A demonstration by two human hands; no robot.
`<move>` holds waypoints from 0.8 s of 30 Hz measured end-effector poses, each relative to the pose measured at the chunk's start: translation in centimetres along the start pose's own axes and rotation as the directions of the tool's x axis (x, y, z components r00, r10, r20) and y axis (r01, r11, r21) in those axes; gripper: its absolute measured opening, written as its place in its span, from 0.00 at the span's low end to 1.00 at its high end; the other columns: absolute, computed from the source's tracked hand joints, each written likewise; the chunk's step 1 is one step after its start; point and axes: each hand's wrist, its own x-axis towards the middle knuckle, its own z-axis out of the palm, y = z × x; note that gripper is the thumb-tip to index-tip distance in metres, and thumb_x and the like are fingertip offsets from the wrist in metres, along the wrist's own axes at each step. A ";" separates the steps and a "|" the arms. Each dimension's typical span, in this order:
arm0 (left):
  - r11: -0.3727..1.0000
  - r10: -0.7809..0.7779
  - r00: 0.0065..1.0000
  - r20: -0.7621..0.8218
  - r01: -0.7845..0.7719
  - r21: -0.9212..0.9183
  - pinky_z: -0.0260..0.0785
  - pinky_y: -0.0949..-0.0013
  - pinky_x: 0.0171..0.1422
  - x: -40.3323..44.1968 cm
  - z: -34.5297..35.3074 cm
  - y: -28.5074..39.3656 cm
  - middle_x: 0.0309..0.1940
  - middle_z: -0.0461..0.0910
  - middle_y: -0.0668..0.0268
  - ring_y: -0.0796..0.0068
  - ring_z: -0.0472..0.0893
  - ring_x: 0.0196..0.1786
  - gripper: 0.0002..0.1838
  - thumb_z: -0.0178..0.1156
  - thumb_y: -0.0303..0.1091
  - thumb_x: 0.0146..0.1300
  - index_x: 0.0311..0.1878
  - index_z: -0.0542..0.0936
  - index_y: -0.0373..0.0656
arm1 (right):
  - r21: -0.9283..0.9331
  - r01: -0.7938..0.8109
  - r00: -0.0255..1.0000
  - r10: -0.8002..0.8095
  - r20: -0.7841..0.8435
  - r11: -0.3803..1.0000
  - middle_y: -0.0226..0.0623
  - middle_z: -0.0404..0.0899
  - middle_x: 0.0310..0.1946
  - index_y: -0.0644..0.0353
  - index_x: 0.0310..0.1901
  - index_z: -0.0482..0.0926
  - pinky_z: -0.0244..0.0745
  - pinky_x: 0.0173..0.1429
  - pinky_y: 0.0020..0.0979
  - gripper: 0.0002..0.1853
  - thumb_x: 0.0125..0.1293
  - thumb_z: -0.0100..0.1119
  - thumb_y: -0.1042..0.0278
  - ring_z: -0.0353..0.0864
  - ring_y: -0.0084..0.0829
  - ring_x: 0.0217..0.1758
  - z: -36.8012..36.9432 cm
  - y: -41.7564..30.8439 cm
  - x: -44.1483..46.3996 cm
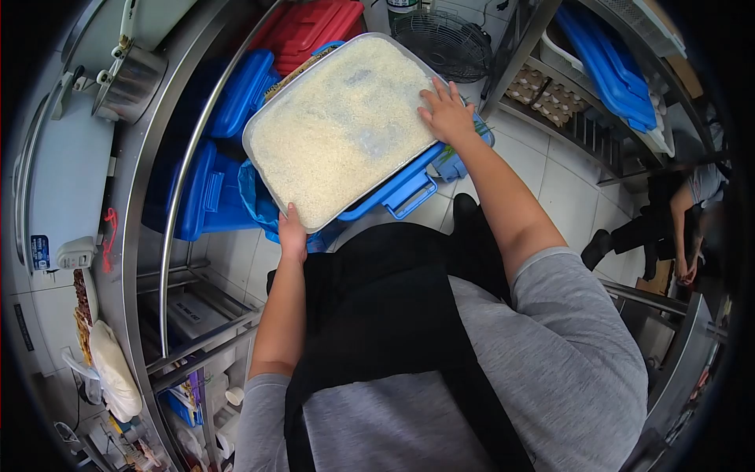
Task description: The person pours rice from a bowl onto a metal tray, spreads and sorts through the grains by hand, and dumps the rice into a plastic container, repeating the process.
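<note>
A large shallow metal tray (250, 149) is spread with pale, fine grains (338, 118); rice or crumbs, I cannot tell which. It lies at a slant above a blue lidded container (393, 189). My left hand (292, 236) grips the near left corner, its thumb over the rim and its other fingers hidden beneath. My right hand (450, 118) is on the right edge, palm down, with fingers spread across the rim. The grains are uneven, with thinner greyish patches near the top and right. A blue plastic bag (255, 200) shows beside the tray's left edge.
Blue bins (211, 189) and a red lid (314, 27) stand beyond the tray. A black fan (442, 43) is behind it. Egg trays (543, 94) fill a rack on the right. A metal counter (141, 212) runs along the left. Another person's hands (686, 271) show far right.
</note>
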 end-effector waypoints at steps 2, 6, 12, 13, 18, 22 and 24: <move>1.000 0.001 1.000 -0.004 -0.001 0.005 0.74 0.64 0.57 0.0 0.0 0.0 0.57 0.76 0.55 0.64 0.80 0.55 0.24 0.44 0.44 0.77 0.67 0.63 0.37 | -0.007 0.014 1.000 -0.014 0.007 1.000 0.26 0.44 0.78 0.31 0.67 0.67 0.51 0.68 0.69 0.23 0.72 0.44 0.43 0.42 0.41 0.81 -0.1 0.0 -0.1; 1.000 0.015 1.000 -0.007 -0.015 0.008 0.73 0.64 0.57 0.1 0.0 -0.2 0.56 0.76 0.55 0.64 0.80 0.54 0.24 0.44 0.44 0.77 0.67 0.63 0.36 | -0.049 0.026 0.999 -0.024 0.048 0.998 0.27 0.44 0.79 0.32 0.67 0.66 0.51 0.68 0.70 0.24 0.72 0.45 0.43 0.42 0.42 0.81 -0.5 -0.1 -0.2; 1.000 0.009 1.000 -0.013 -0.009 0.018 0.73 0.65 0.57 -0.1 0.1 0.1 0.56 0.76 0.54 0.65 0.80 0.54 0.24 0.43 0.43 0.77 0.66 0.64 0.35 | 0.039 0.009 0.998 -0.006 -0.066 0.999 0.29 0.44 0.78 0.26 0.66 0.66 0.52 0.67 0.71 0.22 0.72 0.45 0.44 0.42 0.46 0.80 0.9 0.2 0.3; 1.000 0.009 1.000 -0.013 -0.009 0.018 0.73 0.65 0.57 -0.2 0.1 0.2 0.56 0.76 0.54 0.65 0.80 0.54 0.24 0.43 0.43 0.77 0.66 0.64 0.35 | 0.025 0.015 0.999 -0.013 -0.051 1.000 0.29 0.44 0.78 0.26 0.66 0.66 0.52 0.67 0.71 0.22 0.72 0.45 0.43 0.43 0.46 0.80 0.8 0.2 0.3; 1.000 0.028 1.000 -0.002 -0.028 0.011 0.71 0.64 0.60 0.2 -0.1 -0.2 0.57 0.75 0.54 0.64 0.79 0.55 0.24 0.44 0.43 0.77 0.67 0.63 0.35 | -0.027 0.032 0.999 -0.031 0.032 0.999 0.29 0.45 0.78 0.29 0.67 0.65 0.51 0.67 0.70 0.23 0.72 0.45 0.43 0.42 0.46 0.80 -0.5 -0.1 -0.2; 1.000 0.022 1.000 0.002 -0.022 0.006 0.70 0.64 0.61 0.6 -0.3 -0.6 0.58 0.75 0.53 0.63 0.78 0.56 0.25 0.44 0.43 0.77 0.67 0.63 0.34 | -0.046 0.019 0.998 -0.016 0.053 0.999 0.31 0.44 0.79 0.31 0.68 0.64 0.51 0.67 0.68 0.25 0.71 0.46 0.43 0.42 0.46 0.80 -0.5 -0.2 -0.1; 1.000 0.021 1.000 0.003 -0.021 0.001 0.71 0.64 0.60 0.7 -0.3 -0.6 0.58 0.75 0.53 0.63 0.79 0.56 0.25 0.44 0.43 0.77 0.67 0.63 0.34 | -0.034 0.003 1.000 -0.002 0.028 0.999 0.32 0.44 0.79 0.32 0.68 0.64 0.52 0.67 0.68 0.25 0.71 0.46 0.43 0.42 0.46 0.81 -0.1 -0.2 0.1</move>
